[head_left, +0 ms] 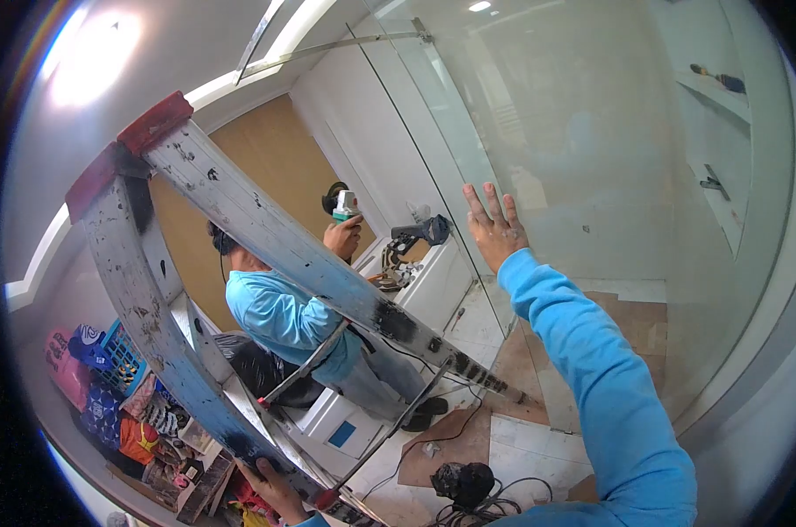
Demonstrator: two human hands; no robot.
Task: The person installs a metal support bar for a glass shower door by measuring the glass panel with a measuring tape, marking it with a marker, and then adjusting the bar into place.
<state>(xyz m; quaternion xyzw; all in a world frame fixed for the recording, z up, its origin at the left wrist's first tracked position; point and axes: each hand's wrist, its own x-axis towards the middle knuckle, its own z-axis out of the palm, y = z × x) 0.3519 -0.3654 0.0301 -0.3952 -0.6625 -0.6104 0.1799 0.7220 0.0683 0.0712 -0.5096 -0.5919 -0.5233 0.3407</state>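
Observation:
A paint-spattered stepladder (266, 224) with red end caps stands spread across the left half of the view. Low on its near leg is my left hand (279, 494), its fingers closed round the edge of the rail. My right hand (496, 227) is raised on an outstretched arm, fingers straight and slightly apart, holding nothing. It overlaps the edge of a clear glass panel (582, 176), palm turned toward the pane.
Beyond the ladder, a person in a light-blue top (270, 307) holds a green-and-white power tool (345, 204). Tools lie on a white ledge (446, 272). A black bag (462, 481) and cables (503, 505) lie on the floor. Belongings and a blue basket (124, 358) are piled left.

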